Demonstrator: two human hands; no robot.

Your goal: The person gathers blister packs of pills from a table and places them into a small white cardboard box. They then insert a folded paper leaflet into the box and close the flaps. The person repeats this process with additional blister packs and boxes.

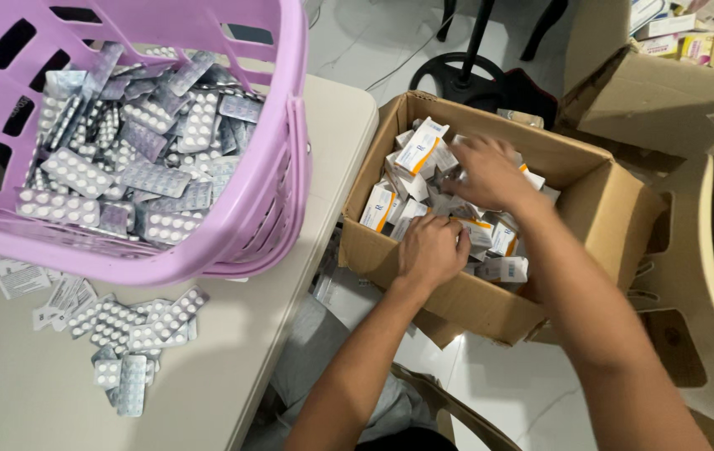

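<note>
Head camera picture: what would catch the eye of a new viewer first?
First, the pink plastic basket on the table at upper left, heaped with silver blister packs of white pills. Next, the left hand and right hand reaching into the open brown cardboard box of small white cartons on the right.

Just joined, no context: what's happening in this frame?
A person has both hands in an open brown cardboard box full of small white-and-orange cartons. The left hand presses on cartons near the box's front wall; the right hand reaches among those further back. On the beige table stands a pink plastic basket filled with silver blister packs of white tablets, with more loose blister packs lying in front of it.
</note>
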